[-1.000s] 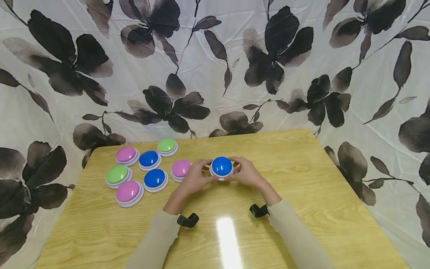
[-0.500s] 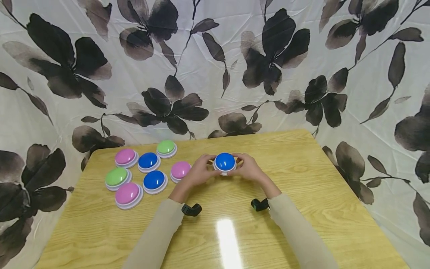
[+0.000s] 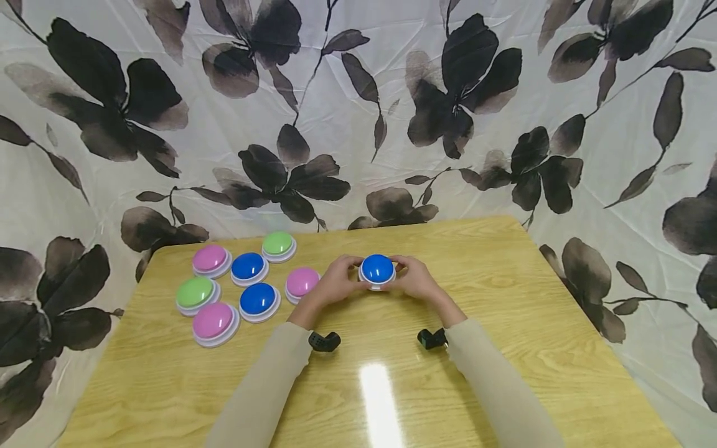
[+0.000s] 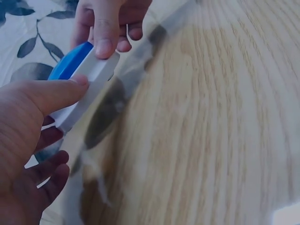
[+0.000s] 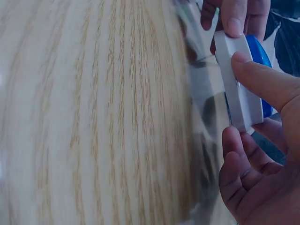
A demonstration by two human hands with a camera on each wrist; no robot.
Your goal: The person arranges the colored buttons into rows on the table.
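Between both hands is a round push button [image 3: 377, 269] with a blue dome and a white base. My left hand [image 3: 342, 279] grips its left side, the thumb along the white rim [image 4: 96, 77] in the left wrist view. From the other side my right hand [image 3: 413, 278] pinches the same base, its thumb on the white side [image 5: 234, 70] and fingers beneath in the right wrist view. In both wrist views the base shows clear of the table. A pink button [image 3: 302, 282] lies just left of my left hand, partly covered by it.
Several more buttons rest on the left of the wooden table [image 3: 504, 373]: a green button [image 3: 277, 244] at the back, a blue button [image 3: 259, 299], and a pink button [image 3: 214, 320] nearest me. A floral cloth [image 3: 358, 112] hangs behind the table.
Both hands have carried the blue button slightly right and away from me, mostly in the first half second. The other buttons have stayed in place.
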